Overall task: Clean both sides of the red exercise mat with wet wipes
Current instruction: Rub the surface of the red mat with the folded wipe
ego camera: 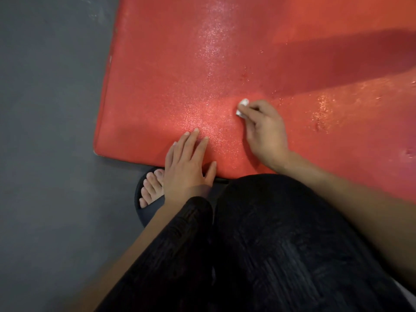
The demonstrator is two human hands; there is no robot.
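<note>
Right fingers (pixel 252 109) curl round a small crumpled white wipe (pixel 242 108), pressing it on the mat (pixel 171 70). Right hand (pixel 264 134) sits well inside the mat's near edge. Left hand (pixel 188 163) lies flat, fingers straight and slightly spread, holding nothing, palm over the near edge close to the rounded near-left corner. Mat is red, grainy, foam-like, glistening wet in patches, flat on the grey matte floor (pixel 45 131). Wide bare mat beyond and right of the wipe. Bare toes in a dark slipper (pixel 146 208) just beside the edge; black ribbed trousers (pixel 270 244) below.
</note>
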